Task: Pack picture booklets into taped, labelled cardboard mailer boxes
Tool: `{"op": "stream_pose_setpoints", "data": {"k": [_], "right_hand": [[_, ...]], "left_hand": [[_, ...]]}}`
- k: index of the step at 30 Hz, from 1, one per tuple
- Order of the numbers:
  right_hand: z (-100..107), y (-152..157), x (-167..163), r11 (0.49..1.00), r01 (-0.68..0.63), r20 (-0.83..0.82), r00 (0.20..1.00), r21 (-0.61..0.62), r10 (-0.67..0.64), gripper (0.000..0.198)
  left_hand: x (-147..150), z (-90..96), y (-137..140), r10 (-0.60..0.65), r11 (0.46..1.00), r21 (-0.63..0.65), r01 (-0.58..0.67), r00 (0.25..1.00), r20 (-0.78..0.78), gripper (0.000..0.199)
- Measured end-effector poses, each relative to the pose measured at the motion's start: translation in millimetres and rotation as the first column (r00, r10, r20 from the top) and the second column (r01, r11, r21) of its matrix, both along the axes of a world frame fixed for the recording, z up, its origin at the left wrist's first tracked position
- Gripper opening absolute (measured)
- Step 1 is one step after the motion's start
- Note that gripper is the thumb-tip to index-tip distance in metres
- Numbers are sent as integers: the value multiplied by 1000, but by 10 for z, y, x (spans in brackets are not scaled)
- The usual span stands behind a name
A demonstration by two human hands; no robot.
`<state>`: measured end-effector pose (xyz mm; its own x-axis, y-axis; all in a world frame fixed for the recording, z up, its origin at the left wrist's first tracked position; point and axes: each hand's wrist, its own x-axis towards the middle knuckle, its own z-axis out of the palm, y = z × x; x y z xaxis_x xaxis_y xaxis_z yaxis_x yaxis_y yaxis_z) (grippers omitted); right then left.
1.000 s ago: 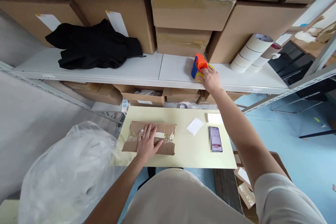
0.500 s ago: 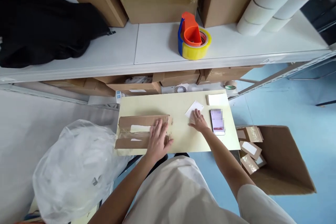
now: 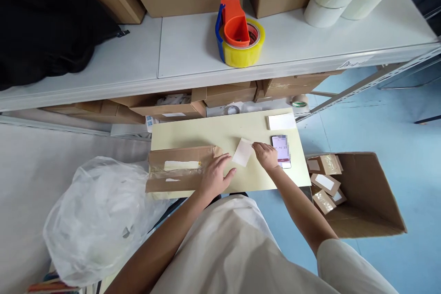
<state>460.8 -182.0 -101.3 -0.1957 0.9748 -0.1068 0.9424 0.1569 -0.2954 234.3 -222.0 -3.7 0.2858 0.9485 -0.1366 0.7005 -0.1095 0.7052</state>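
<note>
Between the thumb and fingers of my right hand point(image 3: 265, 155) is the edge of a small white label point(image 3: 242, 152), tilted up off the table. My left hand point(image 3: 217, 175) lies with fingers apart at the right end of a flat, taped cardboard box point(image 3: 179, 169), which has torn white paper patches on top. A phone point(image 3: 281, 149) with a lit screen rests just right of my right hand. Behind it sits a stack of white labels point(image 3: 281, 121). All of these are on a pale yellow table point(image 3: 196, 131).
A shelf point(image 3: 193, 55) crosses behind the table, carrying a tape dispenser point(image 3: 241, 39), label rolls point(image 3: 325, 2) and black cloth point(image 3: 44, 27). An open carton point(image 3: 375, 197) with several small boxes stands right. A bulging clear plastic bag point(image 3: 93, 225) sits left.
My right hand has gone from lying flat on the label to pinching and lifting its edge. My left hand has shifted slightly right along the box. The camera view has moved a little.
</note>
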Motion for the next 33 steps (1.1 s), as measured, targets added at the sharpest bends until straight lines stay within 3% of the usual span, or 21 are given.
{"op": "stream_pose_setpoints", "data": {"k": [2,4,6,7,9,11,13,16,19,22,25,27,30,33], "right_hand": [[123,-95,-19,989,-23,-46,998,145,30,32],[210,-201,-65,971,-68,-73,994,228,87,31],[255,-305,-127,961,-108,-101,985,253,138,30],[266,-351,-158,962,-119,-121,981,245,152,30],[281,-419,-199,971,-125,-186,969,206,164,29],[302,-434,-191,975,-132,-298,937,177,181,29],[328,-379,-129,977,-105,-428,887,183,175,49],[341,-165,19,988,-47,-559,820,144,121,60],[278,115,132,978,-205,-618,766,27,177,39],[165,315,147,935,-352,-677,700,-48,229,25],[83,380,69,924,-378,-699,674,-49,239,25],[68,371,-9,931,-364,-695,673,-15,251,25],[81,340,-107,937,-348,-706,658,26,263,27],[83,328,-150,926,-377,-768,584,31,263,30]], "left_hand": [[182,33,134,132,962,-261,-81,974,184,51],[358,22,265,300,855,-508,-104,898,322,54],[473,-42,364,412,776,-622,-103,829,378,46],[496,-89,396,432,770,-627,-120,821,373,39],[479,-182,427,402,803,-569,-178,866,296,27],[404,-236,430,287,868,-458,-193,947,145,19],[319,-215,432,124,932,-340,-128,992,-34,16],[237,-60,468,-95,976,-214,36,958,-270,16],[199,145,552,-222,972,-167,162,862,-455,20],[179,311,657,-248,968,-121,220,769,-590,23],[225,399,739,-262,941,15,338,756,-600,19],[303,401,773,-314,902,62,427,748,-585,19],[418,324,809,-411,868,-32,496,680,-608,19],[431,202,863,-448,857,-92,508,644,-620,26]]}}
